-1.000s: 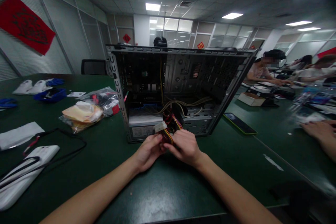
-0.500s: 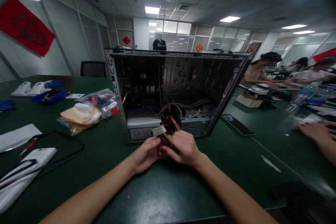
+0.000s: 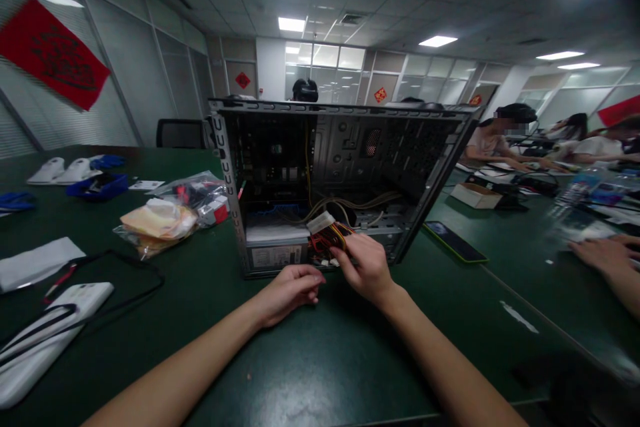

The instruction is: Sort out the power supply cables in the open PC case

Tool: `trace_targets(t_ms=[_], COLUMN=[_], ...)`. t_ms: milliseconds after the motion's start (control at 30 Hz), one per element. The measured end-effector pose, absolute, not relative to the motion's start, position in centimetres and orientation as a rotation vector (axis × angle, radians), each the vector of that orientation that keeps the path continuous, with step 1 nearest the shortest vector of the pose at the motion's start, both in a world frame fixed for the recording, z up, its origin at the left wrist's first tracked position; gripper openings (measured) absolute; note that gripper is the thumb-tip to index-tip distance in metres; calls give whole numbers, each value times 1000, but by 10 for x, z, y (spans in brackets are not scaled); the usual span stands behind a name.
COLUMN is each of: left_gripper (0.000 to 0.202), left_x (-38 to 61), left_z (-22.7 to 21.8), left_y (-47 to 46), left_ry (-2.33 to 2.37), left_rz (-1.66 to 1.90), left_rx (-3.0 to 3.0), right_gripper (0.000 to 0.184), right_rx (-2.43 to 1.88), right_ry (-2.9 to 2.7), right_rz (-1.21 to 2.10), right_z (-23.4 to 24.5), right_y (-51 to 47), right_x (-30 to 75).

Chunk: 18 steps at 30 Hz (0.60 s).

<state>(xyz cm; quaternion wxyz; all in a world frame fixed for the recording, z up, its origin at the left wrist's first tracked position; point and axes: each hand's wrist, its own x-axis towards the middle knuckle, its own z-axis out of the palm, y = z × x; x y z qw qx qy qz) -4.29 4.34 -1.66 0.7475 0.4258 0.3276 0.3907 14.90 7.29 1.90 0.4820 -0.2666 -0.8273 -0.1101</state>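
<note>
An open computer case (image 3: 345, 167) stands on the green table (image 3: 310, 360) with its side panel off. My right hand (image 3: 367, 267) pinches a bundle of red, yellow and black power cables (image 3: 334, 237) ending in a white plug (image 3: 321, 221), held up at the case's lower front edge. My left hand (image 3: 290, 290) rests on the table just in front of the case, fingers curled together, holding nothing I can make out.
Clear bags of parts (image 3: 173, 213) lie left of the case. A white device with a black cord (image 3: 50, 330) sits at the near left. A phone (image 3: 455, 241) lies right of the case. Another person's hand (image 3: 607, 257) rests at the right edge; people sit beyond.
My right hand has lifted the cable bundle and plug up and to the right. My left hand has let go of the cables and dropped to the table.
</note>
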Motion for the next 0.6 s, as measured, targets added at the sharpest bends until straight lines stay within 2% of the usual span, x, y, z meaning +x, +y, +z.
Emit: trace_targets(t_ms=[333, 600], left_gripper=[29, 31], left_x=[-48, -55], left_z=[-19, -24], left_y=[53, 60], left_ry=[643, 596], left_rz=[741, 634], left_rx=[966, 950], right_gripper=[28, 36], right_rx=[-913, -1267], right_ry=[-2241, -2272], right_rz=[-438, -401], right_z=[102, 113], right_y=[92, 128], right_x=[69, 32])
